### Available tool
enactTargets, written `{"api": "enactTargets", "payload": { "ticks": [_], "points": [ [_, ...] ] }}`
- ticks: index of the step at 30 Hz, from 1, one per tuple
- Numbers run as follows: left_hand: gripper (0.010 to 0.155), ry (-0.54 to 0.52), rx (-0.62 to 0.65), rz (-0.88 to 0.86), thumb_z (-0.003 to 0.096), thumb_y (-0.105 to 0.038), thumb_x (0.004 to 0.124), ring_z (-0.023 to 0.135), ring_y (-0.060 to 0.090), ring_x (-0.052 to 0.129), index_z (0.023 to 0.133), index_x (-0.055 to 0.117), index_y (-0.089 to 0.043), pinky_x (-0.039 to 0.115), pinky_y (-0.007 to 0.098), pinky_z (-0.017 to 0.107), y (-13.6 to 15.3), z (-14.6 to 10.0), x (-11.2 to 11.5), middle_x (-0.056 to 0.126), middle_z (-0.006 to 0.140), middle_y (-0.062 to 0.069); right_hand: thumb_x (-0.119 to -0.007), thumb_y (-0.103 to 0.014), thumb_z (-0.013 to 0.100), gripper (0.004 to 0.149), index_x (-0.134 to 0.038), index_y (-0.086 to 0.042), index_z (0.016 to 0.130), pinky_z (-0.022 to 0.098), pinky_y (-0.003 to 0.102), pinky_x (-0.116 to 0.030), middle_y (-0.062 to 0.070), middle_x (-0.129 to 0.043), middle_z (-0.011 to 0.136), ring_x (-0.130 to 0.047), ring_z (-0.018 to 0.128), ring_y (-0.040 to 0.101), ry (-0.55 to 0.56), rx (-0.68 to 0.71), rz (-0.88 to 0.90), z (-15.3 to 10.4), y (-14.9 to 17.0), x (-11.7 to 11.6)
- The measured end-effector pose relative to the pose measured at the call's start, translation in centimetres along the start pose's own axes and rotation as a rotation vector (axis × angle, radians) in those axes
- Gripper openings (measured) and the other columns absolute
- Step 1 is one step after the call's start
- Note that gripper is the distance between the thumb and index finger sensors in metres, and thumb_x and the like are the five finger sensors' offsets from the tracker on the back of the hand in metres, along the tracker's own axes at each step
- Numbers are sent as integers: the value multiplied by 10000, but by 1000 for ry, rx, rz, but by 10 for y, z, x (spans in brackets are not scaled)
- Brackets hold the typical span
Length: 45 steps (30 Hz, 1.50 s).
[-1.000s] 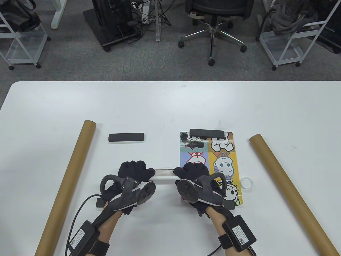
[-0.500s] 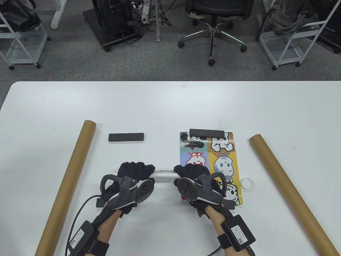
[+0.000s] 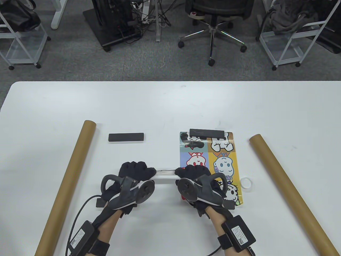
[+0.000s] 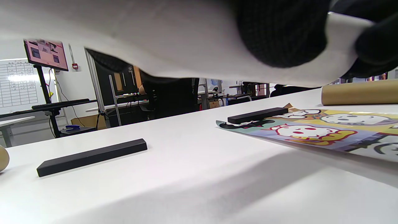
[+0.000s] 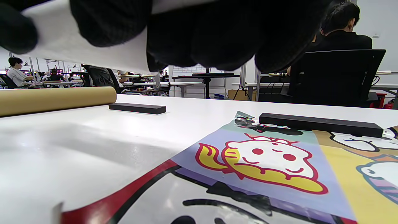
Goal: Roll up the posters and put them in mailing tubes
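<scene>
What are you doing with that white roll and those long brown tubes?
Both hands, left hand and right hand, grip a rolled-up white poster just above the table. A cartoon poster lies flat beside it, with a black bar on its far edge. Two brown tubes wait on either side.

Bright even light; wrist views blurred near top.

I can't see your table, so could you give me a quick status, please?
Both hands, left hand and right hand, grip the rolled white poster. Cartoon poster flat under black bar. Nothing blocking.
</scene>
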<state>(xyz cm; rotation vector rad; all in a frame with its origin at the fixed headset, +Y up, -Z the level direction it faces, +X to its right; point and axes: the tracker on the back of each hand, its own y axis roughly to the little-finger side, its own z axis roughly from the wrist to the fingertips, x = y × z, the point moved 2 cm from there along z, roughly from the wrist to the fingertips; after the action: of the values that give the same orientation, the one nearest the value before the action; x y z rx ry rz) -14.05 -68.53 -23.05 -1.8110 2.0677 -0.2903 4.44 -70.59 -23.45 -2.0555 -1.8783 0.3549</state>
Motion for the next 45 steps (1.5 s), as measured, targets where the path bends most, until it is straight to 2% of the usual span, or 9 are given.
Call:
{"api": "enactTargets", "payload": {
  "ticks": [7, 10, 15, 20, 23, 26, 32, 39, 45],
  "points": [
    [526, 11, 8, -15, 448, -527, 756, 690, 186, 988, 951, 814, -385, 782, 500, 742, 0, 1, 1, 928, 843, -87, -703, -397, 447, 537, -721, -196, 944, 638, 626, -708, 40, -858, 779, -906, 598, 315, 11, 5, 13, -1, 1, 0],
    [583, 35, -7, -82, 469, -515, 722, 661, 201, 1051, 1018, 760, -322, 821, 484, 725, 4, 1, 2, 992, 817, -71, -692, -379, 455, 602, -603, -196, 1021, 630, 648, -711, 33, -867, 829, -915, 650, 336, 34, 9, 32, -1, 2, 1],
    [546, 26, -6, -74, 498, -501, 656, 658, 215, 1008, 1004, 742, -315, 795, 516, 721, 4, 1, 1, 950, 832, -62, -696, -394, 457, 578, -627, -195, 995, 640, 659, -685, 58, -838, 853, -886, 680, 352, 56, 13, 30, -2, 0, 3],
    [506, -13, 2, 12, 451, -506, 778, 609, 157, 1016, 940, 758, -381, 827, 476, 707, 0, 0, -1, 954, 781, -114, -727, -400, 438, 502, -714, -229, 910, 629, 614, -723, -2, -885, 732, -921, 563, 290, 73, 7, -6, -2, -1, 5],
    [478, -4, 1, 11, 458, -507, 775, 721, 182, 970, 922, 787, -398, 785, 493, 741, 0, 0, 0, 900, 873, -93, -723, -402, 441, 491, -733, -233, 901, 629, 616, -724, 7, -887, 746, -922, 583, 297, 56, 14, -11, -2, -3, 4],
    [482, 22, -4, 23, 455, -510, 775, 802, 233, 895, 923, 808, -400, 725, 532, 769, -1, 0, 2, 817, 961, -43, -720, -403, 442, 501, -743, -227, 911, 644, 647, -683, 66, -825, 838, -873, 663, 349, 33, 14, -17, -2, -5, 1],
    [490, 19, 12, 42, 437, -509, 798, 751, 196, 933, 914, 835, -401, 759, 519, 759, -3, 1, 1, 856, 894, -81, -735, -394, 426, 505, -760, -221, 900, 651, 667, -654, 75, -794, 810, -842, 654, 355, 24, 23, -23, -1, -6, 1],
    [551, 46, 10, 5, 440, -510, 789, 735, 185, 988, 970, 795, -361, 775, 504, 751, -1, 1, 2, 907, 863, -74, -732, -399, 423, 539, -727, -222, 933, 644, 645, -688, 47, -849, 781, -892, 646, 338, 7, 17, -16, -1, -5, 1],
    [539, 67, 7, -24, 498, -452, 674, 754, 224, 993, 1016, 751, -323, 759, 528, 754, -1, 2, 4, 914, 894, -57, -655, -362, 460, 526, -703, -200, 958, 632, 648, -704, 55, -876, 780, -919, 637, 349, -13, 5, 10, 0, -4, 0]
  ]
}}
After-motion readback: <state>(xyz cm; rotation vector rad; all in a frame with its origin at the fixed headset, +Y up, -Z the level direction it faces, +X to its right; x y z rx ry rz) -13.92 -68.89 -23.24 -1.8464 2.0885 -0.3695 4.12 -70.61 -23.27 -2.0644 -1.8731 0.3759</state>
